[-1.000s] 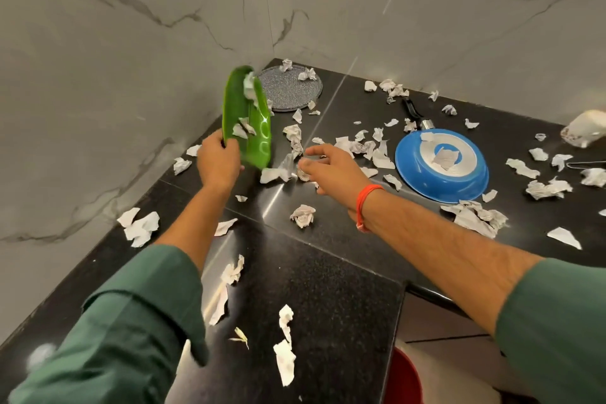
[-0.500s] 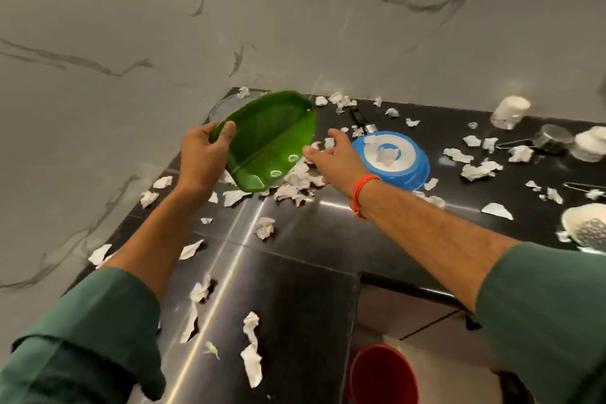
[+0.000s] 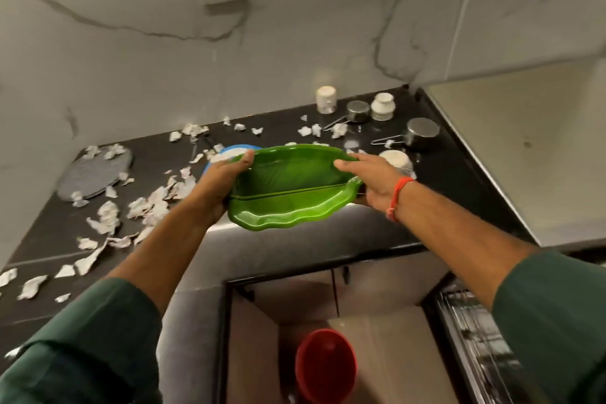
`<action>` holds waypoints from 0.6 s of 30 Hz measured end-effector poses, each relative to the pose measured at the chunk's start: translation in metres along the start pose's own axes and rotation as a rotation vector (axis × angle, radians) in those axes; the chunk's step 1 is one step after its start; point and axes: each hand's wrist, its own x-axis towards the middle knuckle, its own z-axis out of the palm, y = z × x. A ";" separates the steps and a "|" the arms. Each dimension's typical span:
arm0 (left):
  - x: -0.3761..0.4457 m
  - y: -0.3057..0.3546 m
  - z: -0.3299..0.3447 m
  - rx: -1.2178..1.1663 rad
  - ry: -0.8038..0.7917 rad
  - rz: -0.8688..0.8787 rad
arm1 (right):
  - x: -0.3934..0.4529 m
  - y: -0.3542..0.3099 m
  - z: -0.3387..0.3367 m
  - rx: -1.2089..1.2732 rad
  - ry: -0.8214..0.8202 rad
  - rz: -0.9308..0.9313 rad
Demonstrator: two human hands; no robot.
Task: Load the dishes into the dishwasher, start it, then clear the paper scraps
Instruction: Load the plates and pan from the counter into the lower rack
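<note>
the left hand [image 3: 223, 180] and the right hand [image 3: 370, 180] each grip 1 end of the green leaf plate [image 3: 288, 193], held flat above the counter [image 3: 459, 174], likely to carry it to the dishwasher rack [image 3: 475, 331]. before, only the left held it, tipped up, with scraps on it.

Green leaf-shaped plate [image 3: 288, 193]: glossy, shallow, wavy rim, ridge along the middle; held level above the table [image 3: 459, 180] front edge, left grip [image 3: 219, 184] and right grip [image 3: 373, 180] at opposite ends, thumbs over the rim. Torn white paper scraps [image 3: 147, 207]: crumpled, scattered over the black table, thickest at left. Blue dish [image 3: 226, 154]: mostly hidden behind left grip. Dishwasher rack [image 3: 475, 338]: wire, at lower right.
</note>
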 end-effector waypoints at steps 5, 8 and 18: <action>-0.007 -0.007 0.108 0.111 -0.233 -0.129 | -0.027 0.016 -0.121 -0.020 0.109 0.058; -0.019 -0.018 0.215 0.239 -0.412 -0.170 | -0.073 0.033 -0.229 0.045 0.203 0.087; -0.083 -0.041 0.519 0.500 -0.902 0.004 | -0.258 0.063 -0.453 0.157 0.603 0.031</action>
